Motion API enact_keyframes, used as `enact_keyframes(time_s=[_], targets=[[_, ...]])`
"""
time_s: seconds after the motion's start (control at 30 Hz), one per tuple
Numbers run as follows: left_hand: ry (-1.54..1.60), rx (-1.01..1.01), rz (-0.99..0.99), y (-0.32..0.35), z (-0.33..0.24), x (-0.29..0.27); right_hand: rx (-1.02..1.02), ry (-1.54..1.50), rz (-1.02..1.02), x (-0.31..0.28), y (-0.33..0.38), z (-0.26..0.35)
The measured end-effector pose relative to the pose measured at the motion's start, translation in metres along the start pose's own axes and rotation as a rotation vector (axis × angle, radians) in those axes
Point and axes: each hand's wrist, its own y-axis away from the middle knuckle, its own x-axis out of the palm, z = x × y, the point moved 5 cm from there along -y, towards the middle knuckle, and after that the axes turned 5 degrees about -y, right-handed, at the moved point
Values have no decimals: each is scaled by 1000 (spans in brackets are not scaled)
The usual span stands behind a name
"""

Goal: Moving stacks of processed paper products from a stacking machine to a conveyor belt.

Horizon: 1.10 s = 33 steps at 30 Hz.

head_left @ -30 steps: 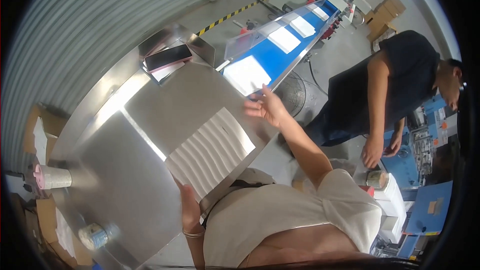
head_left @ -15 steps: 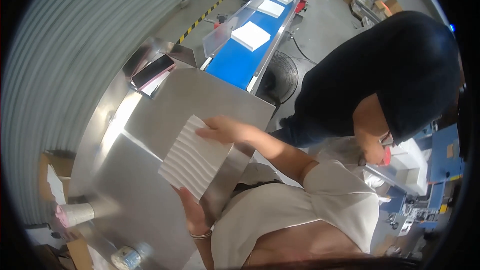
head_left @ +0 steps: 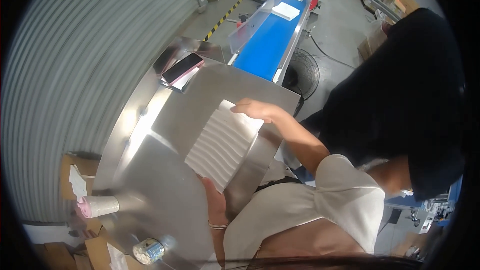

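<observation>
A stack of white folded sheets (head_left: 220,145), perhaps paper or cloth, lies tilted across my front over the steel table (head_left: 165,190). Its near side shows a row of wavy folds. My right hand (head_left: 256,110) grips the far corner, with fingers curled over the top edge. At the near end my left hand (head_left: 214,197) supports the stack, its palm and fingers against the lower edge and partly hidden beneath it.
Beyond the table runs a blue conveyor belt (head_left: 260,50) carrying several white stacks (head_left: 286,11). A phone (head_left: 183,68) rests at the table's far left. A pink-lidded cup (head_left: 98,206) and a jar (head_left: 148,251) stand near left. A person in dark clothes (head_left: 385,95) is close on my right, beside a fan (head_left: 302,72).
White stacks have travelled farther away along the belt. My right hand has shifted toward the stack's far corner. The person at right has moved, and their hand with a red object no longer shows.
</observation>
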Motion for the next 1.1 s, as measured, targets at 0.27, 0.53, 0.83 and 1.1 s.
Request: enact_keyframes(time_s=[0.27, 0.53, 0.83, 1.1], targets=[[66, 86, 76, 2, -21, 7, -156, -556, -199, -60, -38, -35], [-107, -5, 48, 3, -7, 4, -43, -421, -232, -49, -30, -27], [-45, 39, 62, -13, -12, 25, -133, 263, 21, 6, 9, 6], [-28, 14, 46, -12, -9, 26, -92, 196, -13, -1, 19, 4]])
